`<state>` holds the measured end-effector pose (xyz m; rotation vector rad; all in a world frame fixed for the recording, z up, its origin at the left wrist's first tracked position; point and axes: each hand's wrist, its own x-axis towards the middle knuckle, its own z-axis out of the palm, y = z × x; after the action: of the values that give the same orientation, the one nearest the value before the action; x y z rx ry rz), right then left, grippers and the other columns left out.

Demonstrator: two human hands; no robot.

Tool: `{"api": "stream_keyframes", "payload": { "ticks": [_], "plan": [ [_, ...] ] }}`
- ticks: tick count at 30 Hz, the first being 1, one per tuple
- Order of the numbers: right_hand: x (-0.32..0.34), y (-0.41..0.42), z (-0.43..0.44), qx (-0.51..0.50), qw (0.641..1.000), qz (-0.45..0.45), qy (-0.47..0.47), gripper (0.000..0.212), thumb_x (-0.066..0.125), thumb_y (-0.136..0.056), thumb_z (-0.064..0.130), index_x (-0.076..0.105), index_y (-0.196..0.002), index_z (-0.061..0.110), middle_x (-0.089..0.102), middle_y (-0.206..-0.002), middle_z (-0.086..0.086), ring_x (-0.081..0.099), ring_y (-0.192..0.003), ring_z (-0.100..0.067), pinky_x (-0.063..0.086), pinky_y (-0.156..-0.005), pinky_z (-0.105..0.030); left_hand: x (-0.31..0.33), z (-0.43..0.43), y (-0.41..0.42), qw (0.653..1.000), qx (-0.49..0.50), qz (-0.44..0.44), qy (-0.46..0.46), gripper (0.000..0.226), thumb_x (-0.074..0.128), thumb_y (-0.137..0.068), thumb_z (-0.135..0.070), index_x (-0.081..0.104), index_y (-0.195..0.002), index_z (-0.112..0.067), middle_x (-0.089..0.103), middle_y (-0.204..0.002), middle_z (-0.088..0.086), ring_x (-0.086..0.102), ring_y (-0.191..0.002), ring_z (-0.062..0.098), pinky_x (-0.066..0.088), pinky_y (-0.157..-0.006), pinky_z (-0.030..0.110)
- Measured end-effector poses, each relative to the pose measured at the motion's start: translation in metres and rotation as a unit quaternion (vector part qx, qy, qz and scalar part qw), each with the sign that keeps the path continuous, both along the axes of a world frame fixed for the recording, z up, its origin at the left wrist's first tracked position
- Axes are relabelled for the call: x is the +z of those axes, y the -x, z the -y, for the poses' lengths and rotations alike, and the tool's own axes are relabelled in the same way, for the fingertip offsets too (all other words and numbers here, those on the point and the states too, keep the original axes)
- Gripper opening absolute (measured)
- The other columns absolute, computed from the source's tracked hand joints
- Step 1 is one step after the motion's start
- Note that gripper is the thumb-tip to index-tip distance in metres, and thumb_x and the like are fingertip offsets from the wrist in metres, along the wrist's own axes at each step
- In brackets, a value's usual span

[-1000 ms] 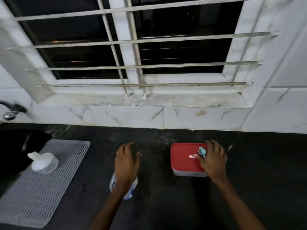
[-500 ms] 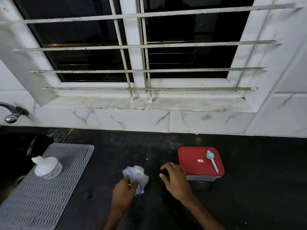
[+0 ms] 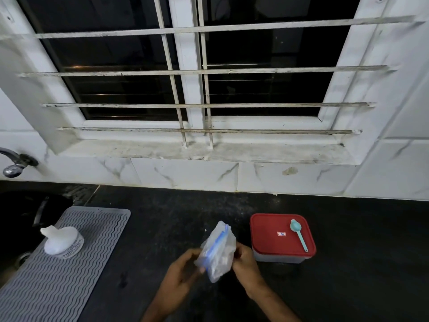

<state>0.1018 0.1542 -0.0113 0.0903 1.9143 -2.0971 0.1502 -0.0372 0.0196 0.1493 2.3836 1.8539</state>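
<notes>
A small clear plastic zip bag [image 3: 218,252] with a blue seal strip is held up above the dark counter, between both hands. My left hand [image 3: 182,267] pinches its left edge and my right hand [image 3: 243,260] grips its right side. Something pale lies inside the bag; what it is cannot be made out. Just right of my hands stands a container with a red lid [image 3: 274,233]. A small teal spoon [image 3: 299,237] lies on that lid.
A grey ribbed drying mat [image 3: 69,275] lies at the left with a white round lidded tub [image 3: 62,241] on it. A dark sink [image 3: 21,219] and a tap [image 3: 14,162] are at the far left. A tiled wall and barred window rise behind.
My right hand left the spoon on the red lid and came across to the bag. My left hand lifted the bag from the counter; both hands hold it now.
</notes>
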Motion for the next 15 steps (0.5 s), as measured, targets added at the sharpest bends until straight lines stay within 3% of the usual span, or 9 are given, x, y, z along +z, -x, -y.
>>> {"api": "stream_keyframes", "payload": {
  "ticks": [4,6,11,14,15],
  "plan": [
    [-0.001,0.002,-0.002,-0.037,0.998,-0.025,-0.055,0.004,0.07,-0.081,0.014,0.073,-0.082,0.016,0.075,-0.083,-0.006,0.072,-0.081,-0.018,0.056,-0.072,-0.031,0.021,-0.006,0.009,0.996,0.017,0.031,-0.081,0.069,0.075,-0.075,-0.054,0.057,-0.126,-0.011,0.066,-0.124,0.005,0.064,-0.114,0.016,0.052,-0.092,0.028],
    [-0.002,0.006,-0.004,-0.035,0.994,-0.035,-0.1,0.01,0.069,-0.083,0.012,0.071,-0.078,0.02,0.074,-0.08,0.0,0.07,-0.077,-0.013,0.054,-0.07,-0.028,0.029,-0.015,0.018,0.996,0.044,0.035,-0.071,0.075,0.076,-0.067,-0.064,0.06,-0.121,-0.015,0.069,-0.118,0.002,0.067,-0.109,0.015,0.055,-0.086,0.027],
    [0.001,0.008,0.0,-0.037,0.991,-0.062,-0.112,0.009,0.069,-0.083,0.009,0.07,-0.076,0.016,0.073,-0.077,-0.001,0.069,-0.076,-0.014,0.057,-0.072,-0.029,0.031,-0.026,0.036,0.993,0.106,0.027,0.033,0.046,0.079,-0.068,-0.051,0.068,-0.101,-0.022,0.075,-0.097,-0.004,0.071,-0.09,0.011,0.058,-0.077,0.03],
    [-0.005,0.009,-0.002,-0.066,0.995,-0.007,-0.072,0.011,0.065,-0.084,0.002,0.071,-0.079,0.01,0.073,-0.078,-0.004,0.068,-0.075,-0.015,0.055,-0.069,-0.028,0.036,-0.021,0.038,0.99,0.136,0.017,0.019,0.009,0.072,-0.086,-0.022,0.072,-0.092,-0.015,0.076,-0.086,0.002,0.073,-0.081,0.016,0.057,-0.067,0.026],
    [-0.009,0.01,-0.003,-0.084,0.995,0.024,-0.052,0.011,0.065,-0.084,0.0,0.072,-0.081,0.008,0.074,-0.079,-0.006,0.067,-0.075,-0.016,0.055,-0.068,-0.027,0.039,-0.02,0.038,0.99,0.138,0.018,0.006,0.008,0.067,-0.09,-0.015,0.073,-0.089,-0.011,0.076,-0.082,0.005,0.073,-0.077,0.017,0.056,-0.064,0.024]
  ]
}}
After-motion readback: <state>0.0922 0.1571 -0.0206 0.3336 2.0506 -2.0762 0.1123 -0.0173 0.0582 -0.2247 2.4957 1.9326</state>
